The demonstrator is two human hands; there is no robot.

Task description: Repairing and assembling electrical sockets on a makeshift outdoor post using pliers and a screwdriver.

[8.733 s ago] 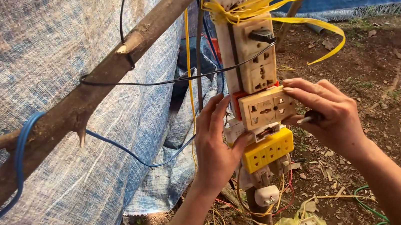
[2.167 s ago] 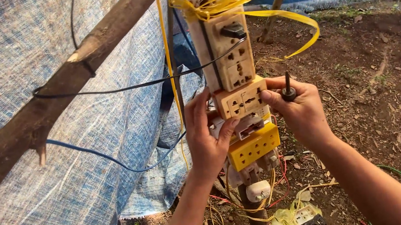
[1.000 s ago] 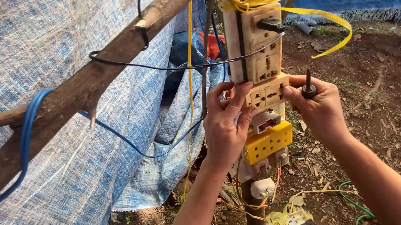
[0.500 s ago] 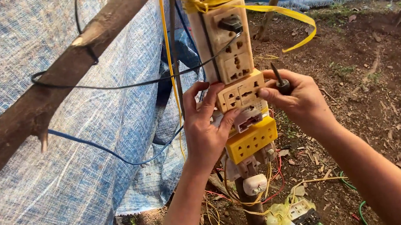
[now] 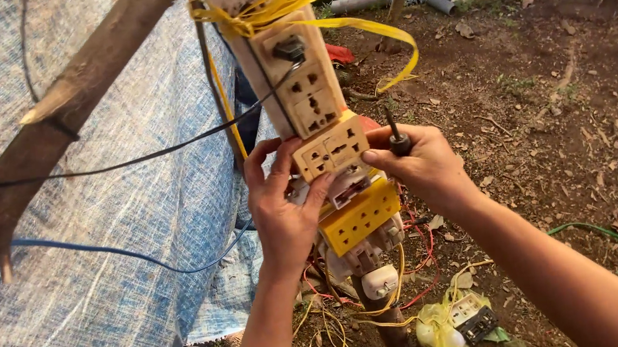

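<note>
Blue tarp [image 5: 68,302] hanging at left behind a slanting branch [image 5: 48,126]. Left hand [image 5: 282,207] is cupping the beige socket block [image 5: 331,148] on the wooden post [image 5: 272,54], fingers curled around its left edge. Yellow socket [image 5: 360,216] sitting just below. Right hand [image 5: 420,165] is pinching the block's right edge while gripping a screwdriver [image 5: 396,139], tip up.

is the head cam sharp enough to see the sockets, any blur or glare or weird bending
Head view: warm, soft daylight, no glare and no hard shadows; the cream socket block between the left hand and right hand is sharp enough to show its pin holes; the yellow socket block is also clear; the wooden branch and right forearm near the edges look slightly soft and stretched by the wide lens.
</note>
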